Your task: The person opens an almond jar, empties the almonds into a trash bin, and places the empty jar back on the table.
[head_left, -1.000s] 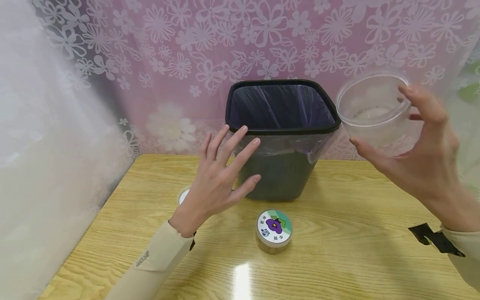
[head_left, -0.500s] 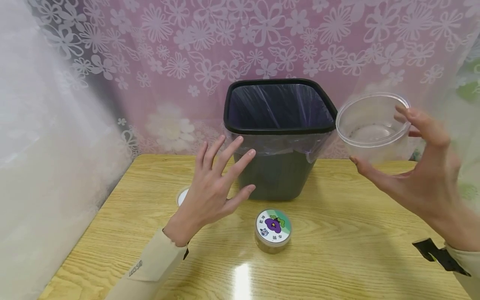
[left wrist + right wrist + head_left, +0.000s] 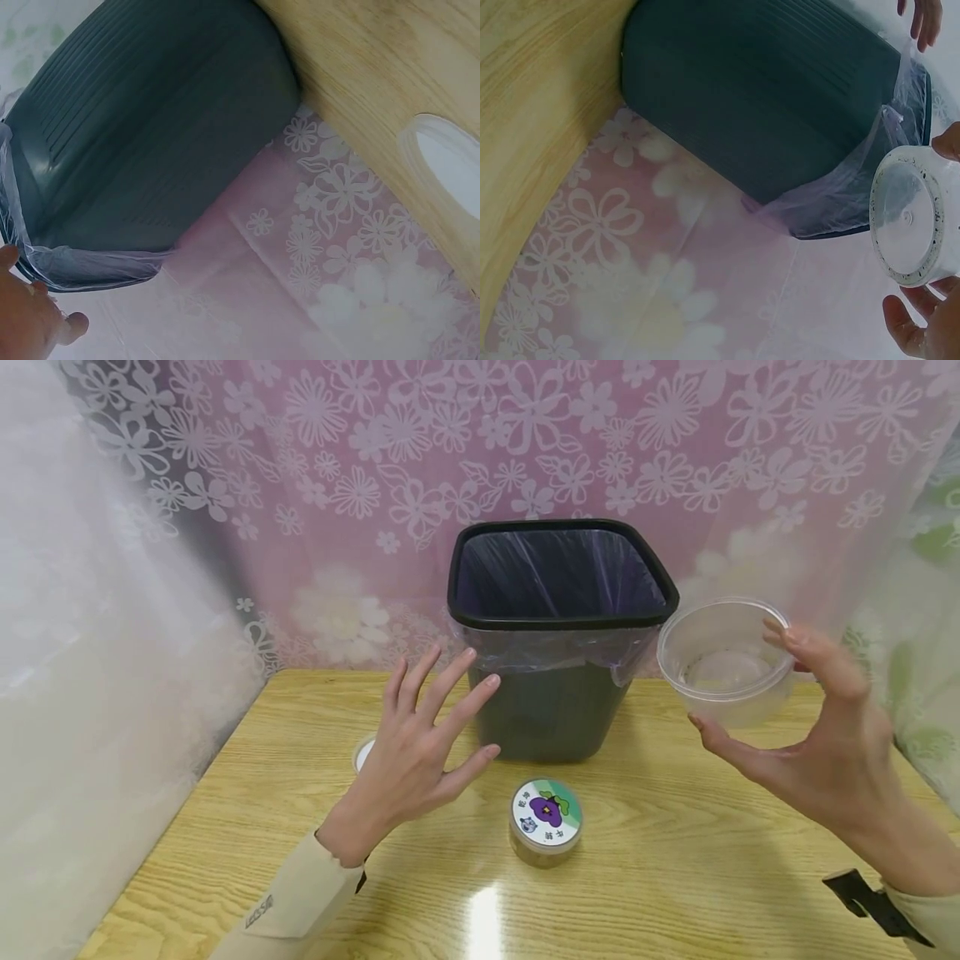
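Observation:
My right hand holds a clear round plastic tub by its sides, thumb low and fingers at the far rim. The tub is lidless, its mouth tipped toward me, just right of the trash can. Small dark specks ring its base in the right wrist view. My left hand hovers in front of the can's left side, fingers spread and straight, holding nothing. On the table nearer to me stands a small lidded tub with a purple flower label.
A clear bag lines the dark can and folds over its black rim. Partly behind my left hand lies a white round lid on the wooden table. Flowered pink curtain hangs close behind.
My right hand has come down and slightly left with the clear tub, from beside the can's rim to lower down. My left hand has drawn back a little toward me.

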The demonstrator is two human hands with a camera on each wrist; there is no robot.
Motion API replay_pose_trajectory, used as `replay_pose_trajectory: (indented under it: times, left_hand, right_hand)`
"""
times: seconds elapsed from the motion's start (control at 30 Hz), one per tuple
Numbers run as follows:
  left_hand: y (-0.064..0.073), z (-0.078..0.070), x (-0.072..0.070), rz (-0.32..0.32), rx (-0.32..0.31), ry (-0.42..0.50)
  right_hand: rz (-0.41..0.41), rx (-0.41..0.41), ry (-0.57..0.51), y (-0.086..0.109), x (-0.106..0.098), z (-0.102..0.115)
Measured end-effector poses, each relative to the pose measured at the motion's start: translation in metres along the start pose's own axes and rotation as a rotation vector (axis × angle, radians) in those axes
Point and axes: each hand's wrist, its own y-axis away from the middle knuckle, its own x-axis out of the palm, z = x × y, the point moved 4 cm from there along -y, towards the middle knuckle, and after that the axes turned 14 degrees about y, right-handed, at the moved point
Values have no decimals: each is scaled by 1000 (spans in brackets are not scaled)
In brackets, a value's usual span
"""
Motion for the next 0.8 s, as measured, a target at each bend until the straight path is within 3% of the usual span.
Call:
replay_pose_trajectory:
  times: [0.2,0.53,0.8]
  left_hand:
    - [5,1,2,7,-6,7]
    - [15,8,0,11,-22,-9]
    - [23,15,-3,4,-36,-6]
  right_hand:
    - [30,-15,-26,10,0,2]
    - [4,-61,-147,18,8,13]
    - [61,-87,-151,28,11,14]
